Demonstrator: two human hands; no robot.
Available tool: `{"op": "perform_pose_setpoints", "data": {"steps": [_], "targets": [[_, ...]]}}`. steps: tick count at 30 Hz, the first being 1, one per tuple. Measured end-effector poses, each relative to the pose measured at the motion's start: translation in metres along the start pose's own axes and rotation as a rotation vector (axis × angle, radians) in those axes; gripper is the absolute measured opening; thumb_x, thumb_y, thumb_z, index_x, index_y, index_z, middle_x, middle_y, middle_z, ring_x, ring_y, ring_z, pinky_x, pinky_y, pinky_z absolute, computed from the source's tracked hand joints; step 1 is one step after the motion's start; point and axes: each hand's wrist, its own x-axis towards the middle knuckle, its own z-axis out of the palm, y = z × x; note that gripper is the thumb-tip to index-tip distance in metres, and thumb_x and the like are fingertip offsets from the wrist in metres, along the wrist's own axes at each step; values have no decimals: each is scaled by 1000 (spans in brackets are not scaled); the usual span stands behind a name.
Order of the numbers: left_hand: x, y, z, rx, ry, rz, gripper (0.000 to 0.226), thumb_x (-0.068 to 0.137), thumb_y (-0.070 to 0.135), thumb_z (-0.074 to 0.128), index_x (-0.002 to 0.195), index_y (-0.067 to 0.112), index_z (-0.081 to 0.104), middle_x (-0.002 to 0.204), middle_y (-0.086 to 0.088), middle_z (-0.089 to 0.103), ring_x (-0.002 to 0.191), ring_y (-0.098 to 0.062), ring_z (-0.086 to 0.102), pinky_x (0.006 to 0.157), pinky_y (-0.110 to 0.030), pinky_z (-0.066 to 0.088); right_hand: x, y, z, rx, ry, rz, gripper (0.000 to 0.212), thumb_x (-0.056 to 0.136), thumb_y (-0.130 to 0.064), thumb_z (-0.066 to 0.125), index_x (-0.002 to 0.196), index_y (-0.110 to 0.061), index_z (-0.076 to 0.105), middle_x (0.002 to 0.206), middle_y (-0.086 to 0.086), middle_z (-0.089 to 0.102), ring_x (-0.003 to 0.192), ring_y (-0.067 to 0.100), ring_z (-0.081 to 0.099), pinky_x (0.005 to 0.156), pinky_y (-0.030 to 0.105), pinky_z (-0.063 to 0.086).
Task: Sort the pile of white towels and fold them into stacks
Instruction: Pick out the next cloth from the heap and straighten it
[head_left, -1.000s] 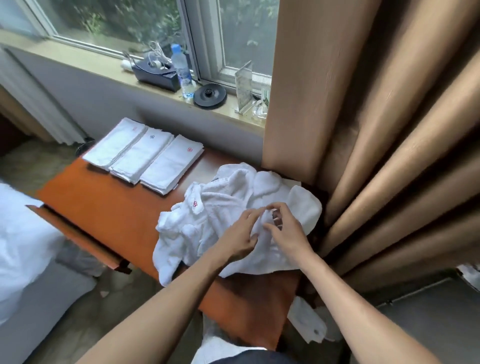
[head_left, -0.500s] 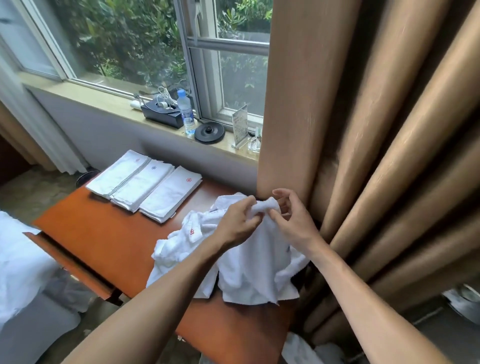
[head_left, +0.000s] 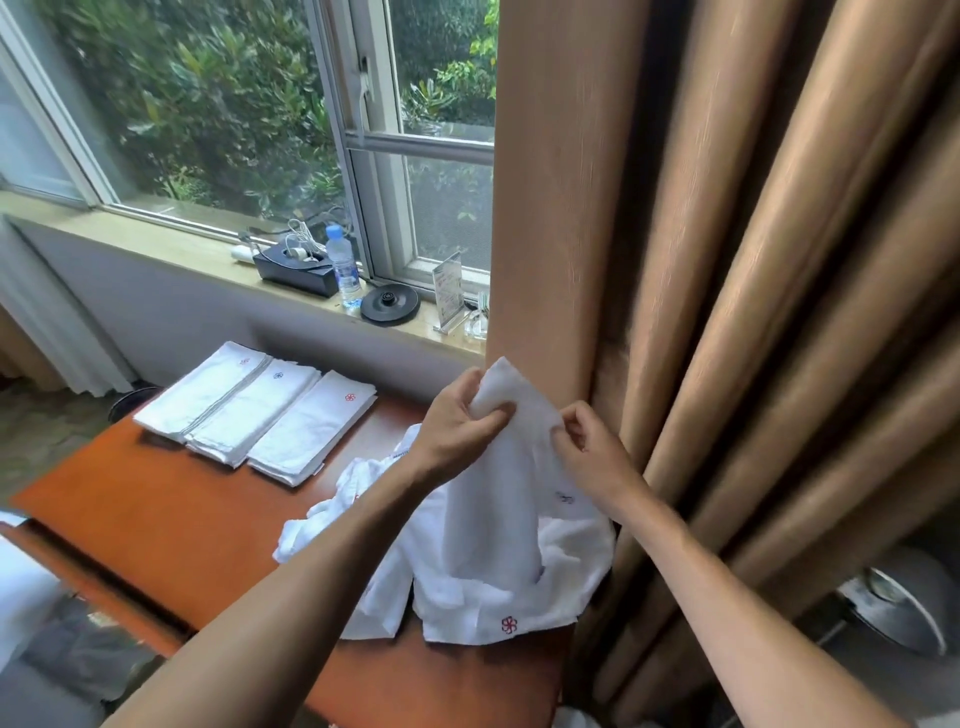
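The left hand (head_left: 460, 418) and right hand (head_left: 589, 447) are each pinching the towel (head_left: 511, 483) at its top edge, ideally sliding apart toward the corners and lifting it off the pile (head_left: 467, 592).

Two arms in view, bare along the whole visible length. From 7 o'clock, the left forearm (head_left: 311, 587), uncovered right up to the frame's edge. From 5 o'clock, the right forearm (head_left: 727, 597), likewise uncovered, slightly smeared by blur along the outline. Bare left hand (head_left: 457, 423), with knuckles and tendons plainly marked across the back. Bare right hand (head_left: 589, 449) above a narrow wrist. Nails too small and blurred to judge.
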Motion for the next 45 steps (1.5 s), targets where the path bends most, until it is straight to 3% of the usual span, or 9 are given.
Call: {"op": "perform_pose_setpoints", "data": {"steps": [6,17,19,21,25,30,36,40,45], "targets": [[-7,-4,0,169,139,31,7,96,21,72,91,17,69,81,8,69,77,-8,63,76,-31,52,-3,-3,-1,-56,1,-86,11,104,-33,59,94,-29,58,85,-12,67,74,-1,58,67,20,44],[-17,-2,-6,114,386,15,11,100,20,67,90,17,72,81,15,71,77,3,63,74,-10,45,-28,21,0,-159,-229,10,8,96,-24,66,93,-16,68,99,4,75,86,22,71,78,45,57],[-16,1,-11,129,426,29,11,100,21,67,91,17,71,81,16,71,76,5,62,73,-10,45,-31,28,-4,-156,-223,9,14,98,-26,67,87,-18,67,98,-4,75,86,17,69,79,40,54],[-17,2,-16,167,450,49,11,100,23,67,91,17,71,79,16,70,78,1,64,76,-16,48,-35,31,-8,-142,-175,30,22,100,-35,66,81,-24,66,78,-16,69,71,3,60,68,30,46],[-24,-1,-20,246,460,38,9,99,23,67,93,16,69,83,13,70,82,-3,66,79,-24,51,-37,28,-15,-54,-88,68,22,101,-41,65,79,-37,70,77,-9,73,69,1,62,65,26,46],[-27,0,-13,334,423,-1,12,93,24,75,85,21,66,74,16,65,72,5,60,63,-11,42,-36,14,-21,6,-69,51,46,96,-55,62,86,-10,66,79,13,70,70,15,59,65,34,44],[-26,14,2,301,391,25,18,92,27,75,79,24,63,69,21,65,67,5,60,58,-13,42,-31,1,-25,87,-8,17,31,103,-38,62,80,-18,67,67,-12,67,60,2,57,55,16,41],[-29,19,16,233,305,36,15,90,22,77,80,22,66,74,27,68,74,11,63,61,-8,43,-33,-1,-24,112,-18,11,30,103,-34,63,87,-9,66,71,-8,62,64,5,53,57,21,41],[-36,14,28,165,222,-13,19,92,13,73,88,29,63,82,9,68,74,4,62,67,-14,49,-39,-8,-20,147,-28,12,17,103,-29,62,94,-18,71,80,-5,67,73,9,58,66,27,46]]}}
